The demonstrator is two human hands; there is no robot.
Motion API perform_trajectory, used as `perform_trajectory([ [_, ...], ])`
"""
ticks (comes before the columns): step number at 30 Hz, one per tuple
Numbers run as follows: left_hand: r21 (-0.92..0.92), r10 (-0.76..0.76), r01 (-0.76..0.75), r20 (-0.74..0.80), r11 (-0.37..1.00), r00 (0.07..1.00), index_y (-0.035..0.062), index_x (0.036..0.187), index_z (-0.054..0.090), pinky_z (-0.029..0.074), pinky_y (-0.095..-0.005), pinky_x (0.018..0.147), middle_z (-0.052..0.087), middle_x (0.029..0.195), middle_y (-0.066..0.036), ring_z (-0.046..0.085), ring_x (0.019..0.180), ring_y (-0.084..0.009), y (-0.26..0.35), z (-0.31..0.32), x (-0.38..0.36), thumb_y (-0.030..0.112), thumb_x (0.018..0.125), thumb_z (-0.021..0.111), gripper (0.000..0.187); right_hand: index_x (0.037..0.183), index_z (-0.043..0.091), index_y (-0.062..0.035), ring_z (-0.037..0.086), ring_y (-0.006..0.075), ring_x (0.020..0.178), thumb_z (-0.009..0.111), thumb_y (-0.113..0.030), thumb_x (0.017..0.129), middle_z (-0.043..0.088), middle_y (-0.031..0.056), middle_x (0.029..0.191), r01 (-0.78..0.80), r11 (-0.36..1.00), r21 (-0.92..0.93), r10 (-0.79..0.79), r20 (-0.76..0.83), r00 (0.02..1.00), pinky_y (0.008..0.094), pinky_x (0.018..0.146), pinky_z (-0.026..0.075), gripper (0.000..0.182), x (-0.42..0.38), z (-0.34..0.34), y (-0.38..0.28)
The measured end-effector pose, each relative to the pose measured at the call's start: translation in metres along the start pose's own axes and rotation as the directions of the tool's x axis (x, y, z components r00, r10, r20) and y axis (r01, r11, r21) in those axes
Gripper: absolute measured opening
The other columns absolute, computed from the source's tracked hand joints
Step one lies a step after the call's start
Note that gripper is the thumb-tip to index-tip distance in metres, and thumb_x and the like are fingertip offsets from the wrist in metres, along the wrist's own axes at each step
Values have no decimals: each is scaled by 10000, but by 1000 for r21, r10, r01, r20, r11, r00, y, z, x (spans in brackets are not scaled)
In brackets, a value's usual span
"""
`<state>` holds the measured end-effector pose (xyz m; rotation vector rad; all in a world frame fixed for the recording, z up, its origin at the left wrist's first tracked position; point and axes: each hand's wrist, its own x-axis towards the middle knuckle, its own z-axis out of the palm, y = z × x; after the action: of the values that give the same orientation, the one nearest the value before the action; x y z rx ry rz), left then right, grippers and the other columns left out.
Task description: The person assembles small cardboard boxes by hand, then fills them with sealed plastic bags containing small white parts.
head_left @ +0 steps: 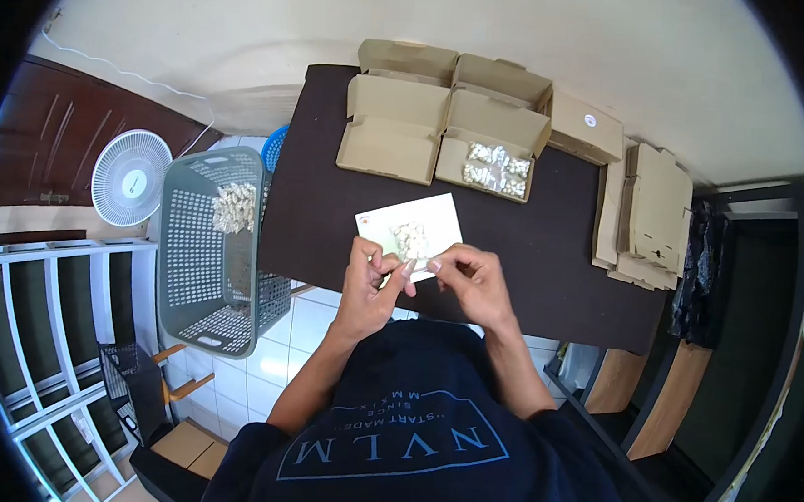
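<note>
My left hand [370, 286] and my right hand [475, 287] are close together at the table's near edge. Both pinch the near end of a small clear bag of whitish pieces [411, 239], thumbs and forefingers closed on it. What the pieces are is too small to tell. The bag lies over a white card [440, 215] with a small reddish mark in its corner. Beyond my hands, an open cardboard box [491, 115] holds several similar bags [497, 170]. To its left another open cardboard box [391, 146] shows a bare inside.
On the dark table [547, 250], more open boxes stand behind, with a closed box [586, 126] and stacked flat cardboard [654, 210] at right. A grey basket [205, 286] with a whitish bundle [236, 208] stands left, near a white fan [131, 178].
</note>
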<state>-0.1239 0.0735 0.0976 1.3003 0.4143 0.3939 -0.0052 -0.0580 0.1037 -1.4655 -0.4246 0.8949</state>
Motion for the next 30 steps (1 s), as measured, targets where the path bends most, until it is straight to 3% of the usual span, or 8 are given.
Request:
perform_trajectory([
  [4,10,29,-29,46,1000,999,89,937,254,447,-226,597,472,709,-47,547,632,-89,0,1,2,-82,927,507,305,836,695,1,516,67,603,638,-82,891,592,15,669,19,1000,-16,-19,27,999,231,543,390,114,3,-16,6],
  [8,108,181,-172,-75,979,981,82,955,266,474,-241,645,418,717,-40,543,672,-98,4,-36,14,-79,947,440,238,840,656,-30,485,55,580,605,-113,920,542,-19,637,175,984,-44,-179,-373,911,215,544,387,126,16,-69,1],
  [13,77,243,-236,-95,969,965,90,966,250,478,-291,736,676,884,-211,608,756,-173,4,-2,27,26,1004,419,185,1044,677,22,570,96,855,709,-65,853,601,42,979,198,979,-45,-198,12,980,226,723,488,212,21,-17,-7],
  [19,34,86,-81,-179,996,980,55,954,366,461,-226,568,610,706,-66,592,698,-81,12,24,20,18,952,545,183,1039,678,44,583,93,785,683,-62,875,654,70,888,141,922,360,-85,-167,982,248,635,482,195,37,27,-12],
  [20,162,-45,72,-161,984,986,39,899,416,440,-223,508,602,668,-47,579,645,-59,18,18,18,30,939,578,167,1002,676,47,592,121,764,675,-62,872,650,86,854,245,956,159,-215,-185,959,274,631,479,170,43,22,-12],
  [24,585,368,-211,-164,783,915,3,824,561,414,-206,552,620,757,-44,529,625,-50,24,-17,20,28,891,640,106,918,661,50,605,254,720,642,-63,855,619,155,809,480,791,-379,-475,115,872,347,650,470,131,48,0,-28],
  [26,671,441,-339,20,659,897,-19,886,608,441,-232,622,620,843,-75,551,699,-89,46,-7,40,2,854,659,64,848,632,53,583,334,720,615,-54,845,583,177,772,516,775,-366,-488,174,856,371,662,457,108,47,5,-33],
  [30,578,218,-201,40,791,975,-38,853,618,457,-248,664,605,827,-84,568,741,-118,37,-12,43,-28,849,637,22,812,590,55,584,302,683,596,-44,838,570,158,731,483,810,-331,-423,240,874,370,626,448,103,49,8,-32],
])
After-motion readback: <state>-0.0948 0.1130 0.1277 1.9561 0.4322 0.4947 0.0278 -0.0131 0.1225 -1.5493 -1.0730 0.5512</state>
